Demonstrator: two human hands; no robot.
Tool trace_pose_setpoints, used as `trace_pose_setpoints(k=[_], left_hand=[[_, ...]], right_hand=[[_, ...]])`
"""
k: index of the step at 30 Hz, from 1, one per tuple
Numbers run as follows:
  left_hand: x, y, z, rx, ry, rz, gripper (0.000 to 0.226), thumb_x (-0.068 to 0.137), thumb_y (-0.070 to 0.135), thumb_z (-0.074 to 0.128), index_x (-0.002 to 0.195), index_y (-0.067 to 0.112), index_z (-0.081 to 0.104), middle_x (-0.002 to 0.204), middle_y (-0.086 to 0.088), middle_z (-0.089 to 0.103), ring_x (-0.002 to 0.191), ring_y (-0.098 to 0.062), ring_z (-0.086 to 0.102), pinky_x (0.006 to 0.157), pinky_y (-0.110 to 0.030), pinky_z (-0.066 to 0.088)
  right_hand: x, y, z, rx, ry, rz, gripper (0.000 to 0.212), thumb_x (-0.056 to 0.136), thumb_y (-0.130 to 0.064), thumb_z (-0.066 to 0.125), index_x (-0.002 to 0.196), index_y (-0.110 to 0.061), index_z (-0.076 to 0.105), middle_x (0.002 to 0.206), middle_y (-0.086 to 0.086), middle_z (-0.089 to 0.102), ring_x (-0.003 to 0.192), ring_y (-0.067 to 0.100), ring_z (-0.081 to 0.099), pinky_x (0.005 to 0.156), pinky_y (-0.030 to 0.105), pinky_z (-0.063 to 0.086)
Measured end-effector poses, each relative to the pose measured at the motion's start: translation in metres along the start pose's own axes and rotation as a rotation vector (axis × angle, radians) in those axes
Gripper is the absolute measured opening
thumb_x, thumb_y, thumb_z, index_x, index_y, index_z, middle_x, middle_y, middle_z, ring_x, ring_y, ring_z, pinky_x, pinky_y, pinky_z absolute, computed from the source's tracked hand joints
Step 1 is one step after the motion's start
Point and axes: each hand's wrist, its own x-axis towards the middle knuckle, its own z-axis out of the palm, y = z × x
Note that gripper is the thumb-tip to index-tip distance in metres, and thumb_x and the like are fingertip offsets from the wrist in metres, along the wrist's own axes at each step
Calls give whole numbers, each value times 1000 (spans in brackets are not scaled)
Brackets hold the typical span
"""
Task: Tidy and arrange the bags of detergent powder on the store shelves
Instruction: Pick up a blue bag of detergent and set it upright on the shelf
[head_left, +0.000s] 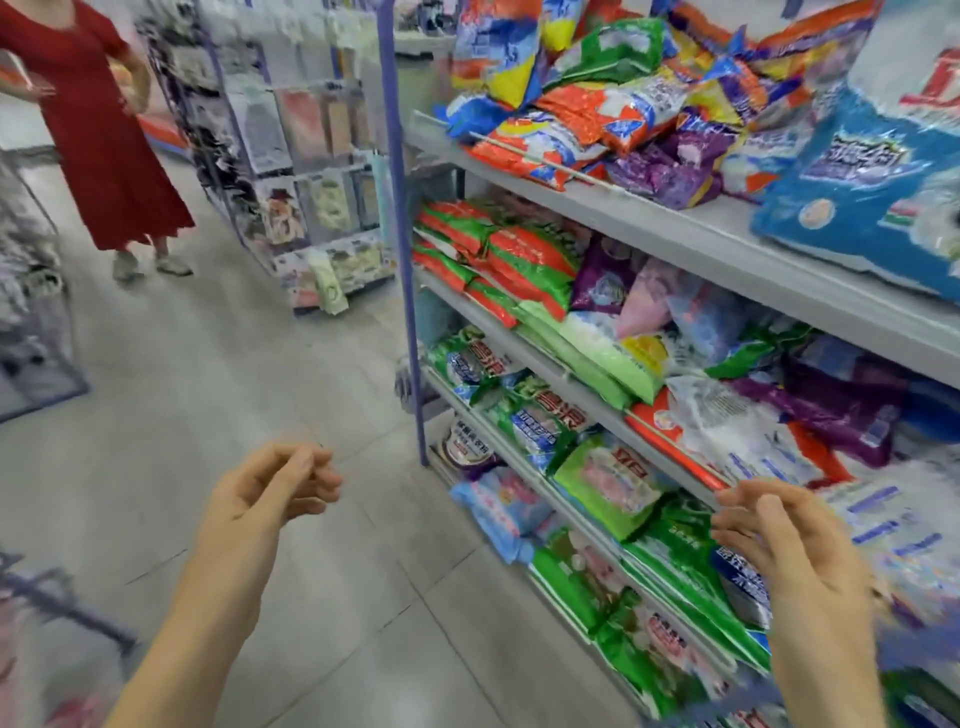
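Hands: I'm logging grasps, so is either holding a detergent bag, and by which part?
Nothing is held. The left hand and the right hand are both empty, fingers loosely curled.

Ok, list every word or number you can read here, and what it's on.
No text here can be read with confidence.
Blue bag: large white characters, too blurred.
Green bags: red and white characters, too blurred.
Orange bags: small print, too blurred.
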Motion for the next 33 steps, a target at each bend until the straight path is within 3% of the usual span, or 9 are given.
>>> trace_pose_setpoints(k=[3, 6, 9, 11, 17, 23, 26, 28, 33], left_hand=[[41, -4, 3, -7, -6, -5, 24, 95, 13, 47, 80, 9, 66, 63, 2, 66, 62, -11, 62, 59, -16, 52], [88, -1, 16, -50, -54, 20, 26, 81, 39, 57, 72, 21, 73, 67, -5, 67, 63, -13, 63, 59, -17, 53], [142, 3, 38, -69, -127, 68, 52, 53, 73, 69, 75, 26, 74, 69, -4, 68, 65, -13, 65, 61, -17, 54], [179, 5, 56, -71, -147, 81, 55, 51, 75, 70, 76, 26, 74, 70, -2, 69, 68, -19, 65, 62, -18, 54], [273, 12, 108, -113, -276, 142, 65, 43, 83, 67, 77, 29, 74, 71, -1, 70, 65, -13, 65, 64, -18, 54], [350, 12, 152, -122, -433, 174, 57, 52, 78, 66, 79, 29, 72, 73, -1, 70, 67, -11, 66, 66, -17, 54], [386, 11, 176, -149, -525, 171, 18, 81, 46, 64, 75, 31, 73, 73, -5, 70, 67, -12, 66, 64, -16, 54], [408, 12, 190, -128, -603, 190, 10, 81, 35, 66, 74, 32, 73, 73, -3, 71, 68, -13, 67, 66, -17, 54], [453, 17, 211, -155, -696, 210, 33, 90, 13, 52, 70, 29, 72, 66, 2, 70, 63, -8, 65, 63, -14, 53]], right_hand=[[27, -3, 28, -32, -1, -15, 63, 55, -85, 57, 88, -32, 66, 87, 0, 68, 78, 17, 65, 68, 19, 55], [62, -6, 48, -51, 33, -54, 60, 60, -83, 55, 89, -31, 66, 88, 0, 68, 76, 14, 65, 69, 20, 55], [105, -10, 63, -33, 102, -92, 30, 86, -50, 51, 89, -23, 64, 89, 7, 67, 75, 14, 64, 67, 18, 54], [134, -16, 72, -54, 140, -120, 20, 90, -33, 48, 88, -21, 65, 88, 5, 68, 77, 16, 64, 67, 18, 53], [213, -45, 103, -159, 182, -291, 15, 88, -29, 49, 91, -22, 62, 89, -6, 68, 79, 8, 62, 69, 17, 52], [299, -71, 124, -590, 188, -513, 6, 89, -33, 53, 90, -29, 58, 85, -15, 63, 82, 1, 58, 71, 13, 46], [349, -71, 132, -905, 190, -529, 15, 88, -27, 62, 99, -17, 64, 90, -5, 65, 86, 12, 58, 81, 29, 47], [377, -73, 142, -1160, 120, -536, 26, 85, -27, 67, 105, -11, 66, 98, 5, 68, 96, 24, 57, 87, 37, 42], [417, -73, 191, -1767, -106, -306, 56, 77, -66, 56, 110, -21, 62, 103, 1, 66, 109, 25, 54, 75, 32, 36]])
